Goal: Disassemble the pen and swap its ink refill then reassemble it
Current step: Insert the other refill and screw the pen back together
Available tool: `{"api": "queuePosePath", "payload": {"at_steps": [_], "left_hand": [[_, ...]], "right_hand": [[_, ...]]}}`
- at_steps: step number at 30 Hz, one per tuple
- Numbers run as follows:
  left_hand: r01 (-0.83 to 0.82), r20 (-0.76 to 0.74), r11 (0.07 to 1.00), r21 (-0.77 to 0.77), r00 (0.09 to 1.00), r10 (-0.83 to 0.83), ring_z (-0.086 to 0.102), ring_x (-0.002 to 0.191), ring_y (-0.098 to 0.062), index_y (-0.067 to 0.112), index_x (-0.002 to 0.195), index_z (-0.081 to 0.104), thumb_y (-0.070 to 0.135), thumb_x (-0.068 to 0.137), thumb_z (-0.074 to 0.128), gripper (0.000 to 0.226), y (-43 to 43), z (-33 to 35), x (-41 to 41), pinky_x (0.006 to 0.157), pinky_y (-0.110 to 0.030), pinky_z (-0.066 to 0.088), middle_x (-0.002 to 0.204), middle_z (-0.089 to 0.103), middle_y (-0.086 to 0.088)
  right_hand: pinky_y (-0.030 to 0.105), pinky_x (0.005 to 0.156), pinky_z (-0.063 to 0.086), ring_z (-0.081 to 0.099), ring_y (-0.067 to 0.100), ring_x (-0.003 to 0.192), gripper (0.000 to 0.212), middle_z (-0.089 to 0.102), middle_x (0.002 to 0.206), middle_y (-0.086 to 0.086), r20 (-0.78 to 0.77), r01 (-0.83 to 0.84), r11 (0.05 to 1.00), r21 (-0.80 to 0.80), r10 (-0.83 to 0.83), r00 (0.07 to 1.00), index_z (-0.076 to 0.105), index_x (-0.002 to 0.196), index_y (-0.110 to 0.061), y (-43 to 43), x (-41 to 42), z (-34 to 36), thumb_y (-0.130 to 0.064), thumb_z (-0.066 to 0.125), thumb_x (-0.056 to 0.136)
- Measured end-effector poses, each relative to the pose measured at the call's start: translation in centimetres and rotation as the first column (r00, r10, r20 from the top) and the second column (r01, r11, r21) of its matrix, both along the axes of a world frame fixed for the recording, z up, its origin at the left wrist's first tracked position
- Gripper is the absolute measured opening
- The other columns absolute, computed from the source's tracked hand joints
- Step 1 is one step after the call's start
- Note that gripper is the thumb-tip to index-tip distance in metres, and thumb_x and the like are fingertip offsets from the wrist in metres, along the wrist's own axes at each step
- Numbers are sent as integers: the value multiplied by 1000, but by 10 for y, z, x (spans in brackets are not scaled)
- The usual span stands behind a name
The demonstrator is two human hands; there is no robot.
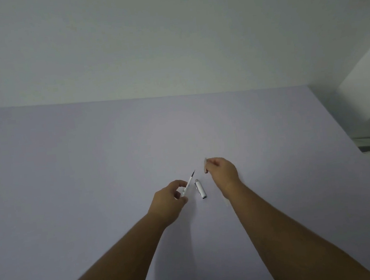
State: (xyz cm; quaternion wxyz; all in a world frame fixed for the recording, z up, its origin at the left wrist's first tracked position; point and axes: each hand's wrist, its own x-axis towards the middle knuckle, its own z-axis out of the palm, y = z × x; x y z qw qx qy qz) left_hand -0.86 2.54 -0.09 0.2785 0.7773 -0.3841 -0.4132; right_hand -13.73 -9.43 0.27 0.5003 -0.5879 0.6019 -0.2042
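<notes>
Pinching the bare refill (189, 183) in my left hand (170, 201) and a small pen piece (205, 165) in the right hand (223, 172), cap (200, 189) lying between, so mid-swap, next up probably threading them together

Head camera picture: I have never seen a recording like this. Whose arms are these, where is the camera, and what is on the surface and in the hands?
There is no machine here. The single view comes from a wide-angle camera worn on a person's head, looking forward and down, so the two bare arms reaching in from below are the wearer's own. The left hand pinches a thin white refill with a dark pointed tip. The right hand holds a small, blurred pen part; I cannot tell which one. Between the hands a white pen section with a clip lies on the pale lilac table. A plain wall stands behind.
</notes>
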Motion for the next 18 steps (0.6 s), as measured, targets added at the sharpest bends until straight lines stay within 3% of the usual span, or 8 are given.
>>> {"api": "queuePosePath", "payload": {"at_steps": [2,5,8,18], "left_hand": [[12,9,1000,-6,1000,-12,54,66,-19,34,110,61,18,87,60,28,-2,3,-1,63,-30,51,84,56,1],[27,29,1000,-8,999,-27,55,67,-18,33,112,60,18,88,60,28,-3,6,-3,62,-29,51,83,56,3],[25,35,1000,-12,999,-25,56,69,-20,32,114,60,18,89,61,29,-2,8,-3,64,-30,51,86,57,1],[-11,25,1000,-29,1000,12,59,71,-21,31,114,60,19,87,62,29,0,14,-8,68,-33,55,92,62,-4]], "right_hand": [[28,54,34,34,15,51,21,50,62,1,162,71,992,102,-87,983,64,66,-17,0,5,8,-26,59,85],[26,49,32,32,13,49,19,63,76,8,255,89,982,168,-131,958,67,67,-16,2,9,16,-24,61,83],[24,47,30,31,12,47,18,67,79,8,272,63,985,159,-105,957,68,64,-17,6,7,18,-22,63,81],[24,60,38,47,8,58,12,70,73,-3,247,-66,989,134,31,968,68,68,-18,20,3,17,-22,66,80]]}}
